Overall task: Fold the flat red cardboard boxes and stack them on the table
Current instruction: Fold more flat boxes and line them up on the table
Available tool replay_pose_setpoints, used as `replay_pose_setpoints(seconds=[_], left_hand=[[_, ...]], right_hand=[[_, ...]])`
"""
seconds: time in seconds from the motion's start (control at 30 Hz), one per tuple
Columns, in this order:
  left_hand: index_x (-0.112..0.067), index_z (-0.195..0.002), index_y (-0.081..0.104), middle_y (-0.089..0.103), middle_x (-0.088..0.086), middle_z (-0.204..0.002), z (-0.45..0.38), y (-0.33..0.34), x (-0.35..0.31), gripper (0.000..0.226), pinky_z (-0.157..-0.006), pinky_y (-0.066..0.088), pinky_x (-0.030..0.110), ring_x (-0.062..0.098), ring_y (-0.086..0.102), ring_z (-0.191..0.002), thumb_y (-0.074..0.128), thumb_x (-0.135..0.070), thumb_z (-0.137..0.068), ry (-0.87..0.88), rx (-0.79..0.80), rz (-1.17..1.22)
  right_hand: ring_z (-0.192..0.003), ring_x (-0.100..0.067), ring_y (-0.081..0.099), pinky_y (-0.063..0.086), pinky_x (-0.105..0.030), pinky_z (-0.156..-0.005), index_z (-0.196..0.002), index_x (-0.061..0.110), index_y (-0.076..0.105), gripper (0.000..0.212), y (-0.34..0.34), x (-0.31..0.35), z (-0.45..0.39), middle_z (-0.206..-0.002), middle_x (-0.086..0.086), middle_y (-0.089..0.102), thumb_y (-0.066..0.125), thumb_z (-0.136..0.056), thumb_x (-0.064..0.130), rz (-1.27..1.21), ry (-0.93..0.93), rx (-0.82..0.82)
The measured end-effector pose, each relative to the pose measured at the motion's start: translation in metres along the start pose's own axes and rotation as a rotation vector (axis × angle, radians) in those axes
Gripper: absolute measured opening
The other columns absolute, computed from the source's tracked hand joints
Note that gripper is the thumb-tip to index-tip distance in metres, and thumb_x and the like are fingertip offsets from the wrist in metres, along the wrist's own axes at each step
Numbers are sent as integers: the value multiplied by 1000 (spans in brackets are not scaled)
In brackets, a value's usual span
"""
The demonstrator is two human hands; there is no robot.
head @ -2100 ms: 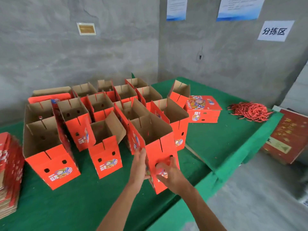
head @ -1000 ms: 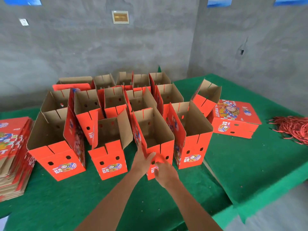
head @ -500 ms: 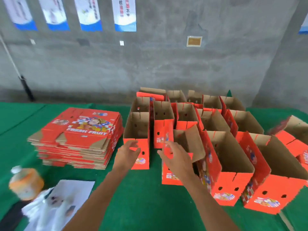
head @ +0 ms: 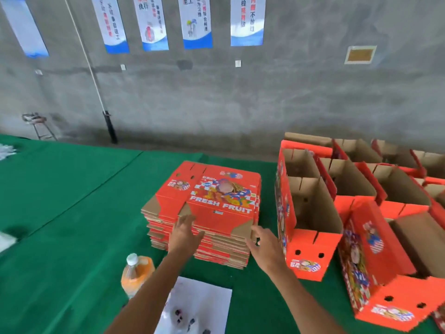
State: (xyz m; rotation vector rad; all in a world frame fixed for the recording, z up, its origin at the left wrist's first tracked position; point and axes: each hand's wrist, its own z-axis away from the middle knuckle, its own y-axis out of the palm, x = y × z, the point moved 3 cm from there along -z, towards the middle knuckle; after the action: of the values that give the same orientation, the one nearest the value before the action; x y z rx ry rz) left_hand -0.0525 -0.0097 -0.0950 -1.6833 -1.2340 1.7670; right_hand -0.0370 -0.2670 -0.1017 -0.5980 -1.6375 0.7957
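A stack of flat red cardboard boxes (head: pixel 212 201) printed "FRESH FRUIT" lies in the middle of the green table (head: pixel 72 213). My left hand (head: pixel 184 235) reaches with straight fingers to the near edge of the stack's top sheet. My right hand (head: pixel 265 247) hovers with spread fingers at the stack's near right corner, holding nothing. Several folded red boxes (head: pixel 310 213) stand open-topped in rows to the right.
An orange drink bottle (head: pixel 136 271) stands near my left forearm. A white plastic bag (head: pixel 197 307) lies at the table's front edge. A pole (head: pixel 106 109) leans on the grey wall behind the table.
My view has swung left from the folded boxes to the flat stack. Both hands left the last folded box and reached forward to the stack's near edge.
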Motion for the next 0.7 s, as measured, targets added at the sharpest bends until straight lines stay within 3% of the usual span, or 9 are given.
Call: replay_pose_setpoints(seconds=[0.07,0.17,0.27,0.37,0.5,0.57,0.63,0.7], left_hand=[[-19,-150,43,43,8,-156,-24,2,19,69,-119,37,48,29,38,-145,70,-49,-94,-41,-3,-118],[-10,-159,21,20,15,-167,-60,1,43,90,-128,16,52,35,15,-156,56,-64,-96,-109,4,-271],[-6,-161,11,7,21,-170,-90,-6,66,100,-128,10,56,39,2,-158,56,-67,-95,-159,44,-303],[-2,-158,24,14,21,-169,-105,-8,80,101,-127,17,54,39,8,-157,59,-70,-92,-172,100,-268],[-3,-152,35,25,20,-165,-102,-9,85,89,-124,28,53,38,21,-154,56,-68,-94,-128,113,-319],[-4,-148,38,32,19,-161,-98,-10,84,82,-119,36,54,37,29,-150,55,-65,-97,-120,113,-341],[-6,-143,40,41,17,-154,-92,-14,83,72,-114,41,54,36,36,-145,56,-60,-98,-110,92,-316],[-8,-145,40,45,15,-152,-84,-18,81,65,-113,41,55,35,40,-142,59,-50,-99,-76,75,-244]], right_hand=[[-106,-16,64,52,-27,-89,-141,19,55,44,16,2,-15,-120,-2,58,61,-103,40,9,112,23],[-96,-19,63,54,-33,-83,-115,11,63,33,31,-1,-35,-114,-5,55,59,-103,42,15,248,74],[-80,-22,57,43,-29,-69,-89,10,58,32,38,-2,-50,-94,-8,56,60,-103,38,-48,291,64],[-80,-23,63,42,-29,-64,-89,10,60,29,40,1,-56,-87,-2,61,63,-101,37,-66,347,6],[-85,-22,66,42,-28,-57,-101,7,64,32,45,11,-57,-103,-8,64,69,-96,38,-74,415,-125],[-85,-20,65,45,-24,-57,-104,4,63,34,47,16,-59,-105,-10,64,75,-91,33,-248,419,-219],[-88,-21,69,50,-19,-57,-114,3,53,39,46,31,-59,-105,-10,65,77,-90,23,-607,444,-269],[-87,-12,69,51,-19,-59,-117,10,44,40,39,46,-55,-103,-7,64,73,-91,16,-820,435,-340]])
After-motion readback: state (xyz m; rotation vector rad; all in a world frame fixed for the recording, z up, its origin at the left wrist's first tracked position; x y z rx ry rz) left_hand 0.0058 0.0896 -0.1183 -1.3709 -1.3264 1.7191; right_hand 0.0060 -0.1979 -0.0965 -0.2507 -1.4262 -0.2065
